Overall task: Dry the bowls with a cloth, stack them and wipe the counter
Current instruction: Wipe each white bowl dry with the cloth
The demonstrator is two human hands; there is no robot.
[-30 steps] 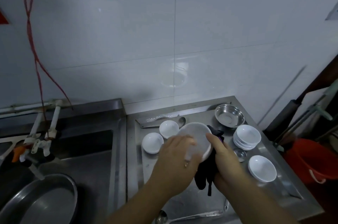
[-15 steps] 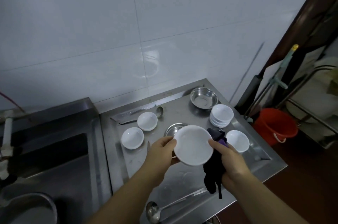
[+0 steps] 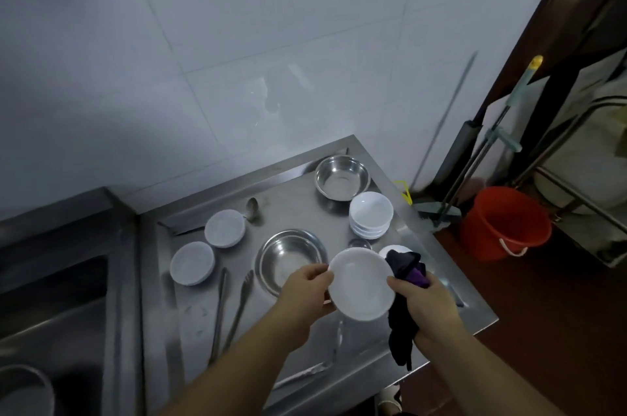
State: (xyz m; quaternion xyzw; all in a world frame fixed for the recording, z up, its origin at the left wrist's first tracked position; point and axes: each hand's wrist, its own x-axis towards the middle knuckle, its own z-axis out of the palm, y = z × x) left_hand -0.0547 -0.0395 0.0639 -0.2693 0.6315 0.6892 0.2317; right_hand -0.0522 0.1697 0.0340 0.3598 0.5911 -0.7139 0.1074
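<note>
Bowl [image 3: 361, 284] held, two hands, one cloth [image 3: 403, 310]

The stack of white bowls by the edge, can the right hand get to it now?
Probably yes for reach: the stack of white bowls sits just beyond the right hand with nothing between. But that hand's grip is full, holding the dark cloth and steadying the white bowl.

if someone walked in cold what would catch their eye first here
Probably the white bowl held up in the middle, gripped at its edges by the left hand and the right hand, which also holds a dark cloth. Next, the bright red bucket on the floor to the right of the steel counter. Then the stack of white bowls near the counter's right edge.
</note>
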